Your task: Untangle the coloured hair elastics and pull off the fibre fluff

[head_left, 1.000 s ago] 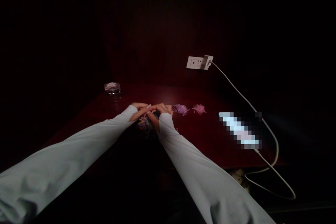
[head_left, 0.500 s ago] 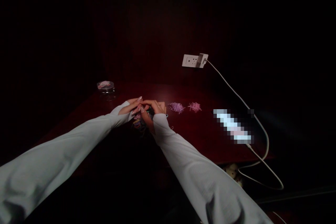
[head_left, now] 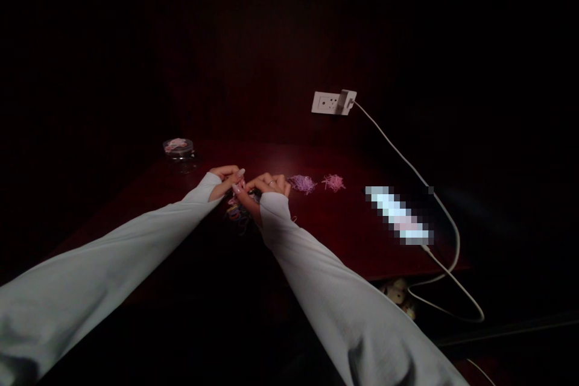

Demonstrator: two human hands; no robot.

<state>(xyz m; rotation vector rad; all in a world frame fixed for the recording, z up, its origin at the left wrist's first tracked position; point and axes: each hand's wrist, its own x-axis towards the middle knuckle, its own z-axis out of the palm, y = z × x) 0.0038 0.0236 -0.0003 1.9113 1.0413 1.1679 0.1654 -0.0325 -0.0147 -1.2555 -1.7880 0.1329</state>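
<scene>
**Two hands meet over a mixed pile of bands**

Near the middle of the frame, the left hand (head_left: 225, 176) and right hand (head_left: 268, 186) come together above the mixed pile (head_left: 237, 211), which lies on the dark red table (head_left: 335, 235). The fingers of both are bent inward, thumbs close to the forefingers, so each grip has little gap. Whether a band sits between the tips is too small to tell. The right hand, with a ring (head_left: 272, 182) on one finger, covers part of the pile.

The one container is a round, clear jar (head_left: 180, 164) left of centre, standing upright and well apart from the hands. Its lid (head_left: 177, 145), topped with something pink and white, is on. The walls are see-through, but the light is too dim to tell what the jar holds.

The mixed pile shows no single direction: its thin loops curl several ways, some spilling toward the bottom of the frame. Just right of the right hand lies a purple pile (head_left: 303, 184), slightly longer from left to right; beyond it, a pink pile (head_left: 333, 182) is roughly round. A stray loop (head_left: 294, 219) lies beside the right sleeve (head_left: 277, 212).

Right of centre, a phone (head_left: 398, 215) with a blurred-out screen has its long axis running from upper left to lower right. A white cable (head_left: 402, 157) leads up to a charger (head_left: 347, 100) in the socket (head_left: 324, 102).
</scene>
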